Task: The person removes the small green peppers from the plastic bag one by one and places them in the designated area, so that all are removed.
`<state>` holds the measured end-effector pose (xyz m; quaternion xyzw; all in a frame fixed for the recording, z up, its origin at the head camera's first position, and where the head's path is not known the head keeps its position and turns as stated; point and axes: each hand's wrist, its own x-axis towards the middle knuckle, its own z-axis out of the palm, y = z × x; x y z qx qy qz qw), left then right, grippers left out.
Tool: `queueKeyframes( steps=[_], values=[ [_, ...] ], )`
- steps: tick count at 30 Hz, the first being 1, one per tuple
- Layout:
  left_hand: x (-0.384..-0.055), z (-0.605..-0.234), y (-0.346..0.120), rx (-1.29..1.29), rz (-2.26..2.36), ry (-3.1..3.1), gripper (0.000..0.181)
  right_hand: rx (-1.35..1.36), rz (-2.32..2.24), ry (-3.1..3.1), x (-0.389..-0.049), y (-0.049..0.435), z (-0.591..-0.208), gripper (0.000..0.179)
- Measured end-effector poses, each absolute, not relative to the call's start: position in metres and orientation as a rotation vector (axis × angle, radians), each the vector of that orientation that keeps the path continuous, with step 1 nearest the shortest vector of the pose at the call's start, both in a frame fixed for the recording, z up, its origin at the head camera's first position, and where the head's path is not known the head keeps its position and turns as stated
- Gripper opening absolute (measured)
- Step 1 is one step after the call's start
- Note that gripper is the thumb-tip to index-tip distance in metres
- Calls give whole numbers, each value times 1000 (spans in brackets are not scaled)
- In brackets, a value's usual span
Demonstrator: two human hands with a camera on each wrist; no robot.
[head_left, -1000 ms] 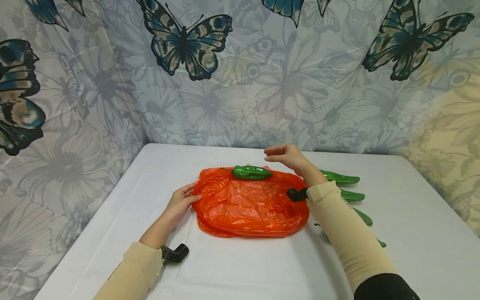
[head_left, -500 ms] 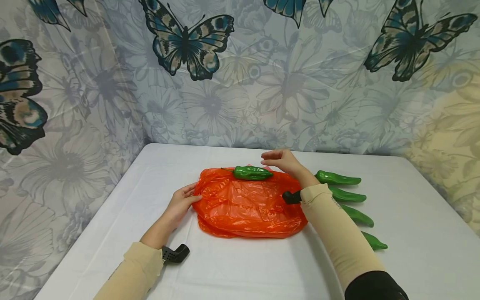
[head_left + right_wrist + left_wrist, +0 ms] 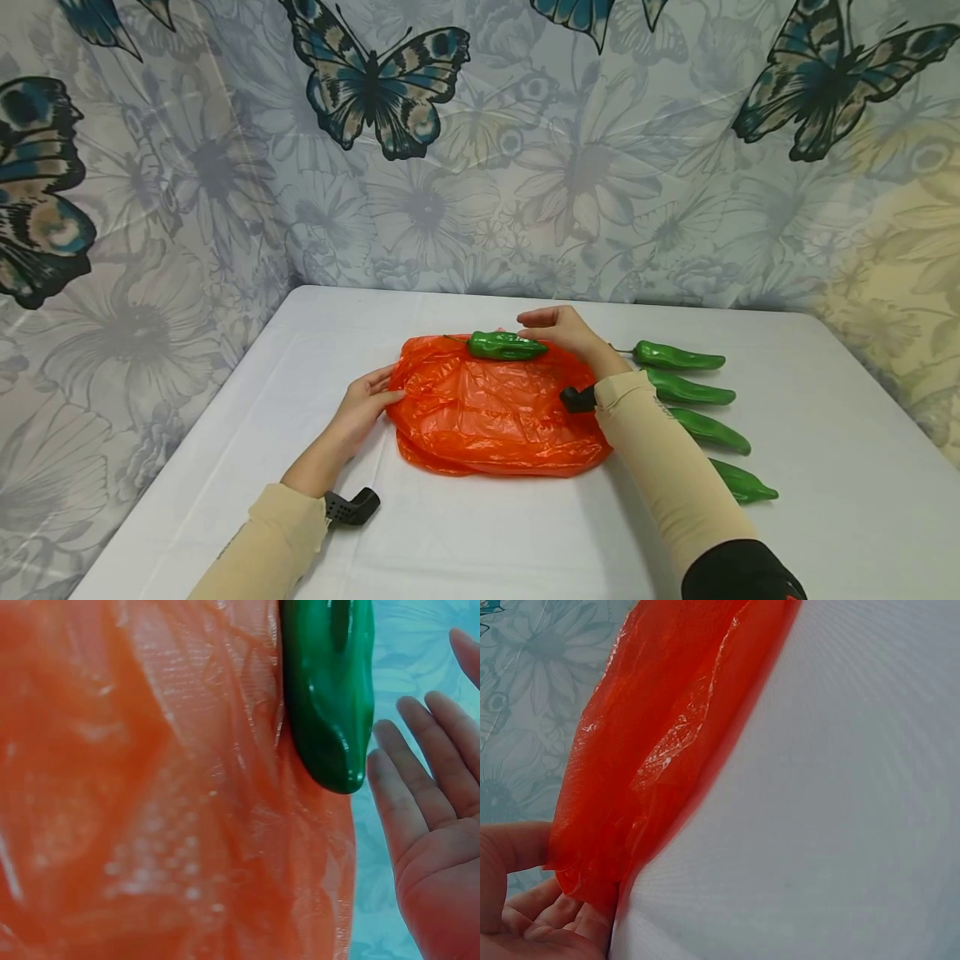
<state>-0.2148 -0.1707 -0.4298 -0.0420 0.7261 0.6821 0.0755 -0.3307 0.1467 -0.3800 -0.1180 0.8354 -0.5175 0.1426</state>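
A crinkled red plastic bag (image 3: 495,425) lies flat on the white table, with a glossy green pepper (image 3: 506,346) resting across its far edge. At the bag's left side my left hand (image 3: 363,408) holds the edge. The left wrist view shows the bag's corner (image 3: 592,877) between thumb and fingers. Over the bag's far right part is my right hand (image 3: 566,333), just right of the pepper's tip. In the right wrist view its fingers are extended beside the pepper (image 3: 330,697), and the palm (image 3: 450,877) holds nothing.
Several more green peppers (image 3: 678,357) lie in a column to the right of the bag, partly behind my right forearm. The white table (image 3: 480,542) ends at the back against a butterfly-patterned cloth (image 3: 427,217).
My right hand has moved left and slightly down, closer to the pepper on the bag. More of the right-hand peppers now show past the forearm. My left hand stays in place.
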Motion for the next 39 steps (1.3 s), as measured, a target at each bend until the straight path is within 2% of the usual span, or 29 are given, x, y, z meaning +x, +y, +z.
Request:
queueKeyframes(
  steps=[39],
  values=[
    [-217, -433, -171, -152, 2031, 2195, 55, -332, -1381, 2436, -335, 144, -400, 46]
  ],
)
